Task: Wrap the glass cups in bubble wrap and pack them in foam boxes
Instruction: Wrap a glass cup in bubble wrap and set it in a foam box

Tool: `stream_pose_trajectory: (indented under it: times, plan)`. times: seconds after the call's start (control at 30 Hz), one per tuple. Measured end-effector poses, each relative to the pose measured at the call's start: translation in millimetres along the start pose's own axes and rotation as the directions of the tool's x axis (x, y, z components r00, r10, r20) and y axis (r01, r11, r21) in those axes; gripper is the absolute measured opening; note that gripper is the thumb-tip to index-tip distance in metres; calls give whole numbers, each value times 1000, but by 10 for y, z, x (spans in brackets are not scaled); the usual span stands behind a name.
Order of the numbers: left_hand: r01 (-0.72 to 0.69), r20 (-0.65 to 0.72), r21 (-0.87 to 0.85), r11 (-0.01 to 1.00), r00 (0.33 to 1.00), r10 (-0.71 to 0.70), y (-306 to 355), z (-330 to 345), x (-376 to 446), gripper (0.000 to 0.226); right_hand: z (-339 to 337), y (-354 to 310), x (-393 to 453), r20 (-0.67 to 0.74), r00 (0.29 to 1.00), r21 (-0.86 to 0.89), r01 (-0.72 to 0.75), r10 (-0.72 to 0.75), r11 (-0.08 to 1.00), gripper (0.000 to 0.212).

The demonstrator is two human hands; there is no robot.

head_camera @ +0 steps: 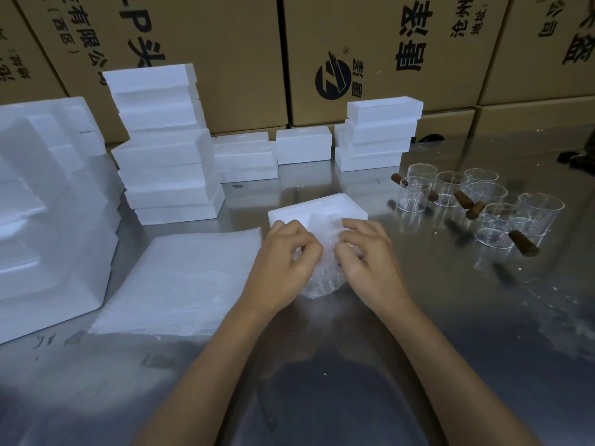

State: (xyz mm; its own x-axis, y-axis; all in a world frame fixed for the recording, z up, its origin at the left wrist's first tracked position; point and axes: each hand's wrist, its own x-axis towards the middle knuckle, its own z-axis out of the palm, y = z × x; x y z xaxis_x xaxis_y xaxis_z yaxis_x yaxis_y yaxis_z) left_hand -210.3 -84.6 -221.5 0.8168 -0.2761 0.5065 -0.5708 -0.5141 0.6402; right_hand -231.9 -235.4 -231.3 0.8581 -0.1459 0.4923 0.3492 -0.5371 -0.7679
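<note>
Two hands meet over a bundle of bubble wrap [322, 278] on the steel tabletop [418, 333]. The left hand [286, 255] has its fingers curled down onto the wrap, pinching its upper folds, and the right hand [363, 252] does the same from the other side, fingertips nearly touching the left ones. Whatever is inside the bundle is hidden by the wrap and the fingers.

Just beyond the hands, touching the bundle's far edge, lies an open foam box [317, 209] with a moulded hollow facing up. To the left of the left hand a flat pile of bubble wrap sheets [180, 281] rests on the tabletop, and further left stands a large foam block [48, 220]. Beyond that pile rises a tall stack of foam boxes [167, 149]; lower stacks [376, 136] line the back, ahead of the hands.

To the right of the right hand, well apart from it, a cluster of glass cups [483, 201] with brown wooden handles stands upright. Cardboard cartons [370, 43] with printed lettering form a wall behind everything.
</note>
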Motion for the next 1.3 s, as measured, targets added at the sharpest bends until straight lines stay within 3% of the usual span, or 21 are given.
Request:
stream_pose_trajectory:
  times: [0.1,0.17,0.23,0.3,0.4,0.5,0.6,0.7,0.87,0.97,1.0,1.07,1.13,1.23,1.3]
  plan:
    - [-13,20,157,988,1000,10,-45,15,-12,47,-24,-9,9,-116,993,146,27,-10,989,28]
    - [-44,40,234,971,999,36,-57,-1,-13,50,-13,5,3,-61,998,143,25,-16,989,30]
    - [-57,73,256,965,997,40,-55,-20,-7,45,25,39,-14,73,997,-22,15,-13,1000,35]
    - [-6,43,164,986,999,-2,-48,-47,10,35,64,92,-32,199,980,-220,59,-15,974,42]
    - [27,-61,26,999,998,-25,-74,-78,32,24,78,141,-34,250,968,-295,99,-24,950,46]
    - [51,79,43,998,995,-54,-93,-41,23,29,69,126,-33,189,982,-188,17,19,982,41]
    - [52,197,184,982,976,-89,-138,26,2,43,57,56,-21,2,995,118,-99,100,988,33]
    - [60,215,237,970,970,-112,-154,34,-11,58,2,45,44,-98,968,370,-179,229,912,27]
    - [-32,205,365,930,978,-47,-119,25,-19,48,-72,200,168,28,920,369,-373,391,851,40]
    - [57,52,240,969,996,-72,-109,-57,9,45,-84,289,227,-23,907,360,-385,421,850,41]
    - [92,-12,164,982,996,-91,-119,-95,33,47,-80,323,229,-58,913,319,-366,403,874,39]
    - [103,-142,42,994,985,-96,-158,-168,93,53,-62,380,200,-78,955,65,-282,287,957,41]
    - [70,-229,0,998,971,-68,-203,-216,198,56,-25,422,178,11,977,-158,-209,213,965,52]
    - [83,-206,55,995,976,-70,-255,-205,437,52,20,467,174,177,960,-315,-156,219,936,59]
    - [133,-135,143,981,984,-114,-288,-143,614,50,19,492,180,204,955,-361,-131,215,923,58]
